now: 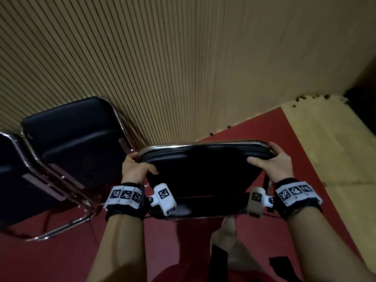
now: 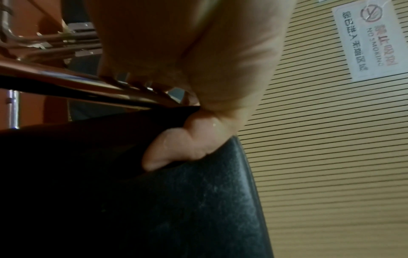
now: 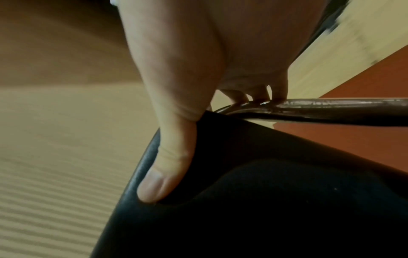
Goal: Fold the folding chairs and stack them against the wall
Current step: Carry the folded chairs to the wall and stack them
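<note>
A folded black padded chair with a chrome frame hangs in front of me, held by its top corners. My left hand grips the left corner, fingers over the frame tube and thumb on the black pad. My right hand grips the right corner the same way, its thumb pressed on the pad and its fingers curled over the chrome tube. Two more black folded chairs lean against the ribbed wall at the left.
The floor is red, with a pale wooden strip to the right. A no-smoking sign hangs on the ribbed wall. My bare foot stands below the held chair.
</note>
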{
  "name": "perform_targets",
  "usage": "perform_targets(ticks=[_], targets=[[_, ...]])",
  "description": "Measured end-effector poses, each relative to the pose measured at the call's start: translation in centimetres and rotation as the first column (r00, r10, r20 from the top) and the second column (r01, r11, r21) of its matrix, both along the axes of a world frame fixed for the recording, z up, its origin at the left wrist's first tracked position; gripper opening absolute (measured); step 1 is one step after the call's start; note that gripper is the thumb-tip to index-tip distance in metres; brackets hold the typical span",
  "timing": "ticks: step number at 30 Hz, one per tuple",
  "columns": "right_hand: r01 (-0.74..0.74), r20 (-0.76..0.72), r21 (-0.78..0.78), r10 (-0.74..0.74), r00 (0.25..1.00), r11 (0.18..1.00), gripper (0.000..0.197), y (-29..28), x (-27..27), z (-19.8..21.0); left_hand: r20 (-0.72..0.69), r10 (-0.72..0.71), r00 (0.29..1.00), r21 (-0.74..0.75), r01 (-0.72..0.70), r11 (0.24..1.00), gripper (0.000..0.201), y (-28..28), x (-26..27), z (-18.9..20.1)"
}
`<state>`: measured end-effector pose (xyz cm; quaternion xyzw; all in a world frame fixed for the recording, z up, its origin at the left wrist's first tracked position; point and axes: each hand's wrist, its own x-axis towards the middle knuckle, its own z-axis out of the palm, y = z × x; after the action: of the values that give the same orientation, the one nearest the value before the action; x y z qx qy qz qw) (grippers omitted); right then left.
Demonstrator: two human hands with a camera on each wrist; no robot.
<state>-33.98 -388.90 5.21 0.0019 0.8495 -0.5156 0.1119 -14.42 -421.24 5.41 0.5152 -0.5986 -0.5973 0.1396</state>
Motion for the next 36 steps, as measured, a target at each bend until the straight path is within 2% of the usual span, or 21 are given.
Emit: perform_targets(ticks=[6,9,14,16,18,20,22,24,27,32,36], targets=[[-0.162,0.017,0.017,0.162,0.987,0.987,0.088,-8.2,-13.3,-0.4,0.03,0.163,0.986,-0.014,-0.163,0.987,0.077,-3.9,-7.4,-1.4],[-0.272,0.006,0.088,0.273,0.962,0.958,0.08,-12.7,-18.6,-0.9,0.055,0.247,0.968,-0.019,-0.246,0.969,0.08,-6.3,-10.1,-2.5],[-0.373,0.029,0.184,0.374,0.927,0.91,0.084,-20.6,-26.0,-3.0,0.076,0.327,0.942,0.004,-0.328,0.945,0.084,-12.1,-14.7,-4.4],[-0.374,0.047,0.195,0.373,0.927,0.907,0.089,-23.6,-28.1,-4.3,0.091,0.327,0.94,0.027,-0.331,0.943,0.086,-14.8,-16.7,-5.2],[-0.351,0.065,0.215,0.345,0.936,0.912,0.087,-26.1,-29.9,-5.4,0.121,0.311,0.943,0.049,-0.319,0.947,0.09,-17.6,-18.7,-5.7],[-0.358,0.083,0.21,0.348,0.934,0.91,0.095,-28.6,-31.3,-6.0,0.13,0.304,0.944,0.07,-0.314,0.947,0.093,-20.1,-20.3,-6.4],[-0.368,0.08,0.227,0.359,0.93,0.902,0.103,-30.6,-32.5,-7.0,0.155,0.299,0.942,0.081,-0.313,0.946,0.091,-22.2,-21.7,-6.8],[-0.371,0.103,0.251,0.356,0.929,0.894,0.101,-32.2,-33.5,-8.1,0.158,0.302,0.94,0.089,-0.318,0.944,0.087,-23.9,-22.9,-7.2],[-0.349,0.153,0.217,0.321,0.935,0.912,0.102,-33.7,-34.7,-8.9,0.135,0.312,0.94,0.131,-0.329,0.935,0.085,-25.7,-24.2,-7.4],[-0.399,0.204,0.201,0.36,0.91,0.895,0.105,-36.7,-37.0,-10.3,0.175,0.368,0.913,0.163,-0.396,0.904,0.093,-27.5,-26.0,-8.4],[-0.423,0.202,0.21,0.384,0.901,0.881,0.109,-37.9,-38.4,-11.0,0.193,0.368,0.91,0.175,-0.401,0.899,0.091,-28.5,-27.3,-9.2]])
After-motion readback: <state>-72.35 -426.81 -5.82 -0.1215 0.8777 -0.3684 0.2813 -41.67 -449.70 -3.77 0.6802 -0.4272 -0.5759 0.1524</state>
